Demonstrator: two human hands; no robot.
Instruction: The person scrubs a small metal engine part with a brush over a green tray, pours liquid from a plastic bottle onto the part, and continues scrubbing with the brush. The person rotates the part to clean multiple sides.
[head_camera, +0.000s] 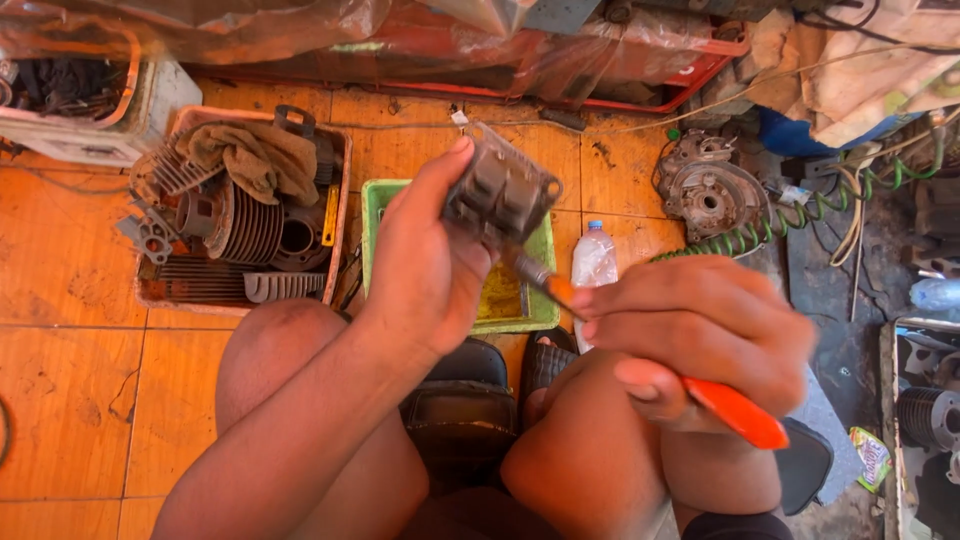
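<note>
Engine part (500, 192), pinched up in my left hand (425, 270), faces the orange-handled brush (640, 350) my right hand (700, 335) grips, bristles reaching it above the green tray (375, 215).

The floor (70, 380) is made of orange tiles with some cracks and dirt. On it stands a tray (345, 190) full of grey engine parts with a rag (255, 155), next to a green tray (372, 215). A plastic bottle (594, 262) and a round engine cover (712, 190) lie further right.
</note>
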